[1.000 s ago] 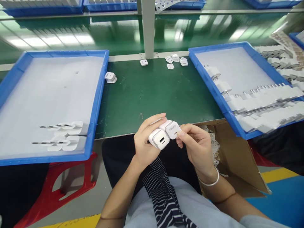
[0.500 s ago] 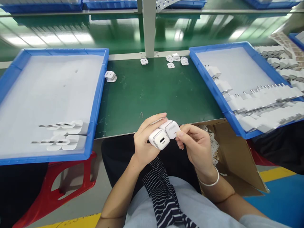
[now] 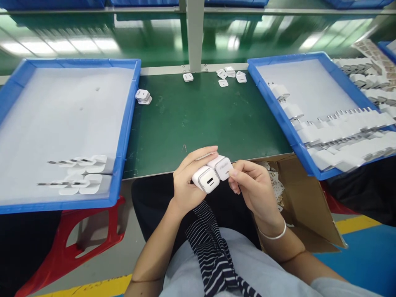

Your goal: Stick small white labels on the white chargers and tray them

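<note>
My left hand grips two white charger cubes side by side; the nearer charger shows its port face, and the second charger sits just right of it. My right hand pinches the face of the second charger with thumb and fingertips. Both hands hover over my lap, just below the front edge of the green worktable.
A blue tray at left holds several chargers on white lining. Another blue tray at right holds rows of chargers. Loose white caps lie at the table's back. An open cardboard box stands by my right knee.
The view has shifted slightly, so everything sits a little higher in frame. My hands keep the same hold on the two chargers.
</note>
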`<state>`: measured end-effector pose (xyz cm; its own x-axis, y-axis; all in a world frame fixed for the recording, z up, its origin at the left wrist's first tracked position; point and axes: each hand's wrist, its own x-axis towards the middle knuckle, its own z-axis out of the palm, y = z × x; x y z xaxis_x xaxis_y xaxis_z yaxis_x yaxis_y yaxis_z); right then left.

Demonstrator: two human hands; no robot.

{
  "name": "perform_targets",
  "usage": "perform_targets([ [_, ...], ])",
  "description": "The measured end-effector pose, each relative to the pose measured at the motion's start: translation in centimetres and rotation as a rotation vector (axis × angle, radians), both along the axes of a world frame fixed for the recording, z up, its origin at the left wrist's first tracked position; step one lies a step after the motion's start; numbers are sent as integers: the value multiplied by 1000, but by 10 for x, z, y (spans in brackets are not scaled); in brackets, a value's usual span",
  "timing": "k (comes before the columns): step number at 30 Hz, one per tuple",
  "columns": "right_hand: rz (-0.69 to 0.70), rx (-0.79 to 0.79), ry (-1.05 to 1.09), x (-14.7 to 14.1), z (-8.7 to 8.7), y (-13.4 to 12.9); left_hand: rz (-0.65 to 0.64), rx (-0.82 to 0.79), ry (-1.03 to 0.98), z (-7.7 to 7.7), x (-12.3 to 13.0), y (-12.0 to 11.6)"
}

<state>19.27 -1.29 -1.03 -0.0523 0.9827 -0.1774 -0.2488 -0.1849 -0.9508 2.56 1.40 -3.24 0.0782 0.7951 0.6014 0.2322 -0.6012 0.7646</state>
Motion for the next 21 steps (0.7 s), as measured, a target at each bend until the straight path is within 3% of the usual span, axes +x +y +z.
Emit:
perform_targets([
  [21,23,52,-26,-5,-9,9,12,-215,-155,0,8,-3],
])
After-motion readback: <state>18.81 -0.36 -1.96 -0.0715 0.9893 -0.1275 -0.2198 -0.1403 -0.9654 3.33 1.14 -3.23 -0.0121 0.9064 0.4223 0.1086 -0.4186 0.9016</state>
